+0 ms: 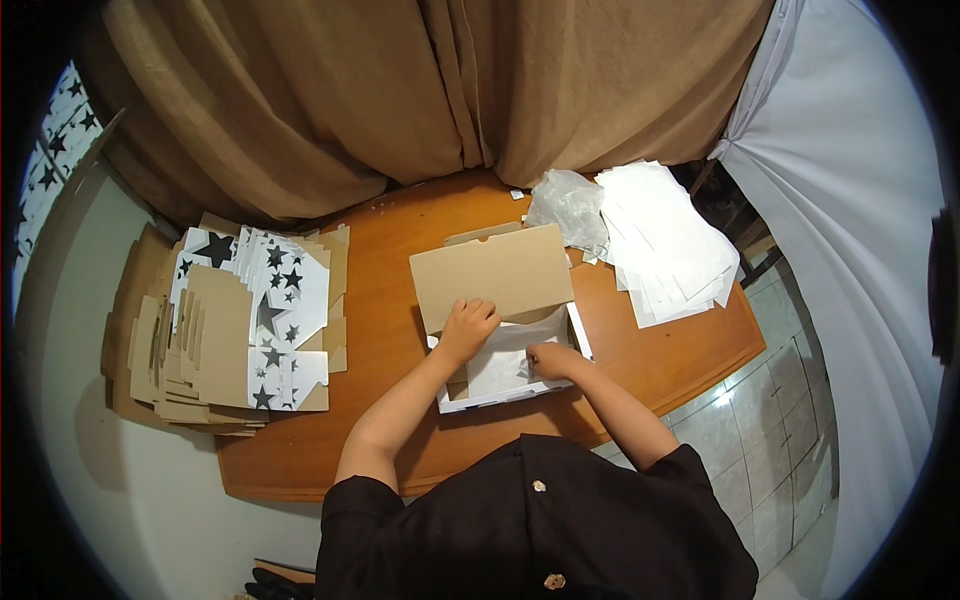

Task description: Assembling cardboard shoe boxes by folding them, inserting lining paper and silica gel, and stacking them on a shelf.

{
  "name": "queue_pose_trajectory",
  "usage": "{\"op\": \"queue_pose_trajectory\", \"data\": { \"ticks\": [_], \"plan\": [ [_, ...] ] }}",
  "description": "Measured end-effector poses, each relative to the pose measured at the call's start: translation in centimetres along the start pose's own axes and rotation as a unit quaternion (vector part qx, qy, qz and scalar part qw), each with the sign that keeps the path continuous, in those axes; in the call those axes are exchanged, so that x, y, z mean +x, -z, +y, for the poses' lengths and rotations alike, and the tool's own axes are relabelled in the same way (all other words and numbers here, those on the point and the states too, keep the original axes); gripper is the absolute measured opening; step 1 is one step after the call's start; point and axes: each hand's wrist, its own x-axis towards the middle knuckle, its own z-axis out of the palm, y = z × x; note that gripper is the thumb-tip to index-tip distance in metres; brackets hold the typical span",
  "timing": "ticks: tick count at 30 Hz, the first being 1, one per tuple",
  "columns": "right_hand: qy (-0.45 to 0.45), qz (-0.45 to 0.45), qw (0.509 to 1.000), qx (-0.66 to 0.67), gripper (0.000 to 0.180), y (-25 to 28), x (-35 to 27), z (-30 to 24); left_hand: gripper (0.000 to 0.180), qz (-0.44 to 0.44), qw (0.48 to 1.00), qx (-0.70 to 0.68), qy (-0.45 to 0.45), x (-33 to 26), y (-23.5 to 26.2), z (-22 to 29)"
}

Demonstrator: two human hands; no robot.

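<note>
In front of me a cardboard box (511, 401) with white outer walls stands with its brown lid (490, 275) raised toward the far side. White paper (496, 363) lines its inside. My left hand (470, 328) is closed with bent fingers against the lower part of the lid, near the hinge; what its fingertips grip, if anything, is hidden. Inside the box, at the right, my right hand (552, 362) is closed above the paper. A small, shiny, see-through bit (526, 369) shows at its fingers, too small to name.
Flattened star-printed cartons (290, 290) are stacked at the table's left. At the far right lie a crumpled clear plastic bag (567, 208) and a pile of white paper sheets (668, 245). Brown curtains (330, 110) hang behind the wooden table (375, 260); a white cloth (850, 180) hangs at the right.
</note>
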Motion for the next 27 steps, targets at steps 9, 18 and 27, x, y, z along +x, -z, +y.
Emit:
{"op": "queue_pose_trajectory", "data": {
  "ticks": [9,18,27],
  "plan": [
    [0.096,0.083,0.971,0.201,0.017,5.3,-8.5,-4.0,0.012,-0.069,0.952,-0.293,-0.058,-3.1,4.6,1.6],
    [0.066,0.14,0.937,0.315,0.03,3.4,-3.3,-2.7,0.024,-0.32,0.877,-0.354,0.057,-3.9,2.6,2.3],
    [-0.03,0.396,0.913,0.094,0.056,4.2,-0.7,-1.9,0.025,-0.189,0.927,-0.308,0.097,-4.7,7.3,2.4]
  ]
}}
